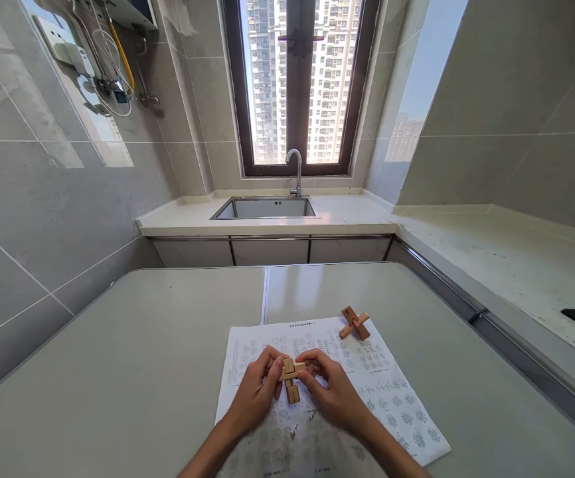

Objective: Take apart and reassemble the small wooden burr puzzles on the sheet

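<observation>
Between my two hands is a small light-wood interlocking block puzzle point(292, 393), held above a printed sheet. My left hand point(261, 382) pinches its left side with thumb and fingers. On the other side, my right hand point(328, 384) grips the right end of the crosspiece with thumb and forefinger. One part of the puzzle points down toward me. The paper sheet point(387, 425) lies on the table under both hands, printed with rows of small diagrams and a few handwritten ticks. A second, darker wooden puzzle piece group point(354, 323), crossed in shape, rests at the sheet's upper right corner.
The pale table point(143, 372) has a seam down its middle. Beyond it stand a white counter point(352, 209) with a steel sink point(228, 211) and a tap point(297, 172) below a window. Another counter point(541, 265) runs along the right. Cables point(113, 60) hang at upper left.
</observation>
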Demonstrator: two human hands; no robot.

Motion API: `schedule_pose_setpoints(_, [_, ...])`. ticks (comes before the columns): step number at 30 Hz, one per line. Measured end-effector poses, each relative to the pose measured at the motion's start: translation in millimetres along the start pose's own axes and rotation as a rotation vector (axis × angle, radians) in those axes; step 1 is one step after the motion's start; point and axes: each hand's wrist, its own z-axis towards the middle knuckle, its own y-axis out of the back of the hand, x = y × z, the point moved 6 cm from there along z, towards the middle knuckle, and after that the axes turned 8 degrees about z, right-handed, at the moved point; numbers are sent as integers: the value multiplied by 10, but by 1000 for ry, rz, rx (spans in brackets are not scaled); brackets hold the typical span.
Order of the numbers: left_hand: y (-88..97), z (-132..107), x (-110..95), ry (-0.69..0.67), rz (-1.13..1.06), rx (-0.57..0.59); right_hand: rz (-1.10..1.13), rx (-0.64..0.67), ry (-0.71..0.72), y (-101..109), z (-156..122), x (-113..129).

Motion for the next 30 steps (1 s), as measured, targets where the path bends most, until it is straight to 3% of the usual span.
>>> schedule_pose_setpoints(6, [-66,-20,8,-64,88,18,195,93,-74,-85,-12,-18])
schedule_pose_setpoints(19, [-112,-15,39,-17,118,42,195,86,-122,-86,-12,-77])
schedule_pose_setpoints(27, [-134,-36,-132,-85,174,132,331,57,-240,-41,38,-129])
schedule_pose_setpoints(30, [-134,-38,-181,-73,198,105,348,54,-244,-44,47,-111])
